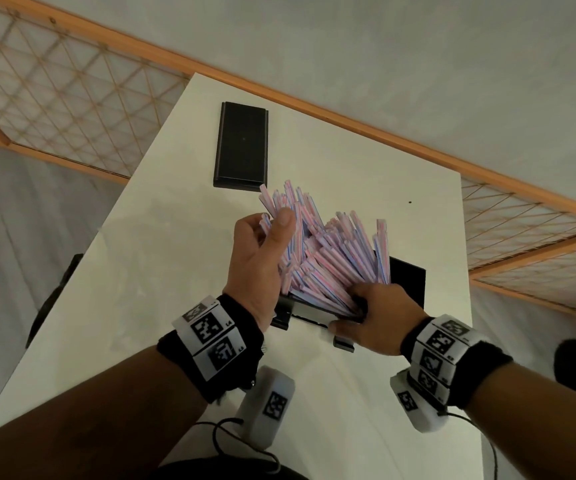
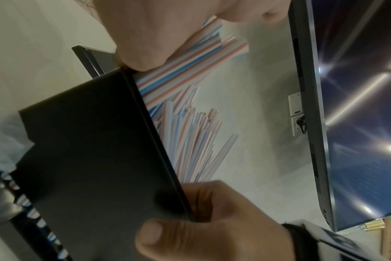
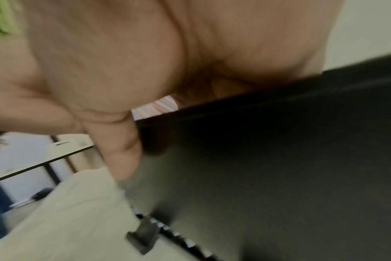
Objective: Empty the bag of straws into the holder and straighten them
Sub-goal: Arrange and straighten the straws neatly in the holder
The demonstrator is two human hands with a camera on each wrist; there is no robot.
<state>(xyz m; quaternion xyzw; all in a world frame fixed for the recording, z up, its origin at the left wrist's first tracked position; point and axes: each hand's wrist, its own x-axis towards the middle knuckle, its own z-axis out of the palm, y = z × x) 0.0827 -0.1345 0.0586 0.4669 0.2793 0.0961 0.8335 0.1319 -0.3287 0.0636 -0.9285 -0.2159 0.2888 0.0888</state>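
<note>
A black box-shaped holder (image 1: 407, 275) stands mid-table, stuffed with pink, blue and white striped straws (image 1: 331, 251) that fan out untidily above its rim. My left hand (image 1: 265, 223) is at the left side of the bunch, thumb over the straws and fingers curled behind them. My right hand (image 1: 348, 315) grips the holder's near right corner, thumb outside the wall and fingers inside among the straws. The left wrist view shows the holder's dark side (image 2: 89, 150), the straws (image 2: 190, 141) and my right hand (image 2: 201, 220) on its edge. No bag is in view.
A flat black lid (image 1: 243, 143) lies on the far part of the white table (image 1: 162, 271). The table's edges run close on the left and right. A wooden lattice screen (image 1: 54, 81) stands beyond. A large monitor (image 2: 357, 123) hangs on the wall.
</note>
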